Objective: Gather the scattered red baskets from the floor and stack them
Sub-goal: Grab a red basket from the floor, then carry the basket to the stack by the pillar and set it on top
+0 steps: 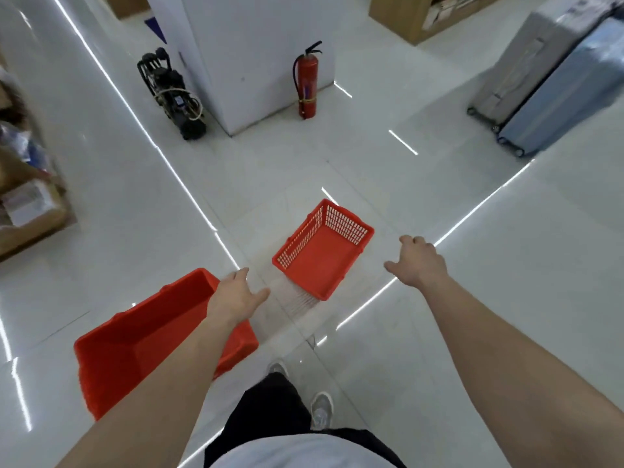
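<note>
Head view.
- Left hand (236,295): arm outstretched, fingers straight and spread, holding nothing. It is over the far rim of the solid basket (135,342); contact unclear.
- Right hand (418,261): arm outstretched, fingers loose, empty, just right of the mesh basket (320,255).
- Mesh basket: upright on the floor (118,197), between the hands, ahead of the shoes (320,410).
- Beyond: pillar (263,62), extinguisher (306,86), black cart (172,96), suitcases (557,89) far right.
- Boxes (30,211) at left are blurred.
- Solid basket is partly hidden by the left forearm.

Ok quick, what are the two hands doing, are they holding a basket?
Left hand: open, holding nothing.
Right hand: open, holding nothing.
</note>
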### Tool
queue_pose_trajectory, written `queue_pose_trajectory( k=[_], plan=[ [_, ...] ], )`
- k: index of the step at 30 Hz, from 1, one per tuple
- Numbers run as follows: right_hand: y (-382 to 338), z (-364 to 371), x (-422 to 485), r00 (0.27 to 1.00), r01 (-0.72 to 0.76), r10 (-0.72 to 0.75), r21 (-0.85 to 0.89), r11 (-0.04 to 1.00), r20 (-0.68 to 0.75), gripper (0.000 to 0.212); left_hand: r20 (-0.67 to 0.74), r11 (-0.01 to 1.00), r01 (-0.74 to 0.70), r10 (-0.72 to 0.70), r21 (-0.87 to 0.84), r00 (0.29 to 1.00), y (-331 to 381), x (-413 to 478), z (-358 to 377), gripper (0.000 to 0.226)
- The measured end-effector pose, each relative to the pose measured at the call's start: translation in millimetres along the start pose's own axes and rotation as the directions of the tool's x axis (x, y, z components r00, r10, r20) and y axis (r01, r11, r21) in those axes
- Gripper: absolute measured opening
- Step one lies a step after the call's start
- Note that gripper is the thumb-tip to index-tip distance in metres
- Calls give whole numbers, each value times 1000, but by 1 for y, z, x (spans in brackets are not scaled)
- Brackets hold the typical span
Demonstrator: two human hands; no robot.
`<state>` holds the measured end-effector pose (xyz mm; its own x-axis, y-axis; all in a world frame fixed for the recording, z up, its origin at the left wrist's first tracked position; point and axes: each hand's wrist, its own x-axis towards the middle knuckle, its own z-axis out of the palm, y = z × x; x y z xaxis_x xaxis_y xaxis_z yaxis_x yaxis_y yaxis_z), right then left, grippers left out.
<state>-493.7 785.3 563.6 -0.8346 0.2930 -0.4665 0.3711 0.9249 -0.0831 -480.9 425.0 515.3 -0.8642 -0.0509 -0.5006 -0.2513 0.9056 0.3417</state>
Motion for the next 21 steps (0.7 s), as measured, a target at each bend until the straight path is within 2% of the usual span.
queue_pose_trajectory(
  k=[9, 14, 21],
  plan=[
    [-8, -7, 94, 996, 35, -29, -77, 996, 83, 71, 54, 999, 31, -30, -19, 998, 44, 87, 11, 84],
    [-33, -16, 176, 988, 73, -52, -145, 987, 144, 69, 132, 992, 108, -99, -62, 986, 53, 155, 15, 86],
    [-90, 5, 297, 958, 239, -192, -220, 946, 215, 65, 199, 967, 249, -233, -60, 952, 39, 242, 35, 81]
  ],
)
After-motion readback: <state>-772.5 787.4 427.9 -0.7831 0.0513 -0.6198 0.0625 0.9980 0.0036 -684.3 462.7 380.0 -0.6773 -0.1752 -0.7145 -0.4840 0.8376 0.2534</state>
